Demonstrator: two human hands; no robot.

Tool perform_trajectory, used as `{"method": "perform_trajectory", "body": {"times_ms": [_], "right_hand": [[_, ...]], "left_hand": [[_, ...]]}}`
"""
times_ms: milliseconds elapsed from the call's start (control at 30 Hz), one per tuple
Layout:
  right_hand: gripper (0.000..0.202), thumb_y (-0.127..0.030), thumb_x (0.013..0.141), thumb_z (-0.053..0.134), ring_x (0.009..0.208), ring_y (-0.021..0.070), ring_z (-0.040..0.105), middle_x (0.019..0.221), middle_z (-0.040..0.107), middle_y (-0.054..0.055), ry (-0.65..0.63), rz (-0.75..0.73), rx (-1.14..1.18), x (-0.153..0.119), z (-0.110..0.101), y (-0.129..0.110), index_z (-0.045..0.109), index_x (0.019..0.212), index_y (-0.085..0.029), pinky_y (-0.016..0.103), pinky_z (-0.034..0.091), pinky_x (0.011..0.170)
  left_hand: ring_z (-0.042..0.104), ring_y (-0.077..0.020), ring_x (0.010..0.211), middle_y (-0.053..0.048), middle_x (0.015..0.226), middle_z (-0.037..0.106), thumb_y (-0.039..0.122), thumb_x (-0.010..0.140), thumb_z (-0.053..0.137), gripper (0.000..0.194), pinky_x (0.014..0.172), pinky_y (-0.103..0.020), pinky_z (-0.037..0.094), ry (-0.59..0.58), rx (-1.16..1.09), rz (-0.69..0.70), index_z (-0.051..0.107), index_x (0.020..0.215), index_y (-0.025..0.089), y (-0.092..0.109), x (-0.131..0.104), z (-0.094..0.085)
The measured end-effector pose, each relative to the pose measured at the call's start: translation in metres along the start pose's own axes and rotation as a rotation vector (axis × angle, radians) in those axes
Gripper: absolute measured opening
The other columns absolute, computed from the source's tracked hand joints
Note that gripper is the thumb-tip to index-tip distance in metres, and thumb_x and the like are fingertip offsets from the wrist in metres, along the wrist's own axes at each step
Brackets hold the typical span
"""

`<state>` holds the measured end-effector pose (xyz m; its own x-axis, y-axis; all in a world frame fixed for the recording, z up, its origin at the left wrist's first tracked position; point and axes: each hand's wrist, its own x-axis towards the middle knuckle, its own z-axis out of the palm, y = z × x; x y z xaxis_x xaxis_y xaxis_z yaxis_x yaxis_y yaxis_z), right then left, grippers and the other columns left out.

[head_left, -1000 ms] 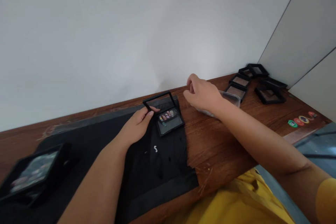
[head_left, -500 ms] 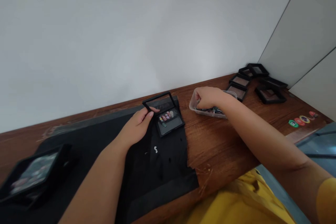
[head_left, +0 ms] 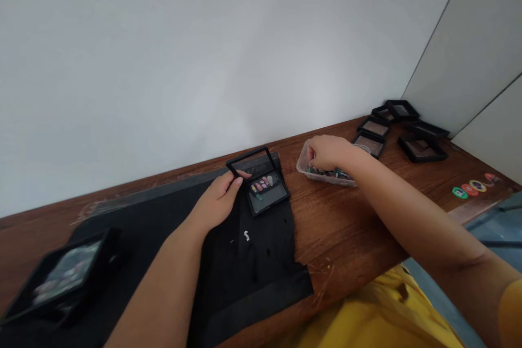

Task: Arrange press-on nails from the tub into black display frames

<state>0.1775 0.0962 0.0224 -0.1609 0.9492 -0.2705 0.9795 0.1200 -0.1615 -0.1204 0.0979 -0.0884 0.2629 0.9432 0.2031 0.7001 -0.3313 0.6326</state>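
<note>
My left hand (head_left: 220,198) grips the left edge of a small black frame case (head_left: 269,204), its thumb and fingers closed at the hinge side. The case's lid (head_left: 249,159) stands tilted up. On its clear window lies a row of small coloured nail-shaped pieces (head_left: 262,183), with a green piece (head_left: 259,197) below them. My right hand (head_left: 328,152) reaches down into a clear plastic tub (head_left: 304,162), fingers bent together. Small dark and green pieces (head_left: 326,173) fill the tub; what the fingertips hold is hidden.
A black mat (head_left: 155,217) covers the table's left part, with a white scrap (head_left: 246,236) on it. Filled frames (head_left: 65,272) are stacked at left. Several black frames (head_left: 373,126) stand at right by the wall. Round coloured stickers (head_left: 475,186) mark the table's right edge.
The view has shifted slightly, so everything sits a little further right. My left hand keeps its grip on the case, and my right hand stays in the tub, its fingers moving slightly.
</note>
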Motion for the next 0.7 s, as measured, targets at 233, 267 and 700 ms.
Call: {"method": "perform_trajectory", "body": {"times_ms": [233, 267, 700], "right_hand": [[0.02, -0.026, 0.1, 0.059, 0.095, 0.0242, 0.069, 0.101, 0.079, 0.008, 0.492, -0.142, 0.099, -0.012, 0.012, -0.024, 0.074, 0.111, -0.021, 0.032, 0.042, 0.074], [0.02, -0.027, 0.101, 0.057, 0.094, 0.0238, 0.07, 0.099, 0.079, 0.007, 0.494, -0.198, 0.095, -0.015, 0.015, -0.03, 0.075, 0.109, -0.021, 0.032, 0.041, 0.074], [0.029, -0.008, 0.097, 0.051, 0.104, 0.0296, 0.076, 0.112, 0.079, 0.012, 0.137, -0.551, -0.097, -0.023, 0.06, -0.067, 0.074, 0.111, -0.017, 0.037, 0.056, 0.077]], "left_hand": [[0.067, -0.0323, 0.122, -0.007, 0.118, 0.077, 0.055, 0.096, 0.04, 0.045, 0.115, -0.052, 0.049, 0.0, -0.011, 0.002, 0.069, 0.111, 0.025, 0.001, 0.0, 0.001], [0.067, -0.0324, 0.122, -0.008, 0.118, 0.077, 0.056, 0.096, 0.04, 0.046, 0.115, -0.052, 0.049, 0.003, -0.014, 0.004, 0.07, 0.111, 0.024, 0.002, 0.001, 0.001], [0.065, -0.0328, 0.122, -0.009, 0.117, 0.076, 0.058, 0.096, 0.039, 0.048, 0.115, -0.053, 0.047, -0.013, -0.016, 0.001, 0.07, 0.109, 0.023, 0.003, -0.001, 0.001]]}}
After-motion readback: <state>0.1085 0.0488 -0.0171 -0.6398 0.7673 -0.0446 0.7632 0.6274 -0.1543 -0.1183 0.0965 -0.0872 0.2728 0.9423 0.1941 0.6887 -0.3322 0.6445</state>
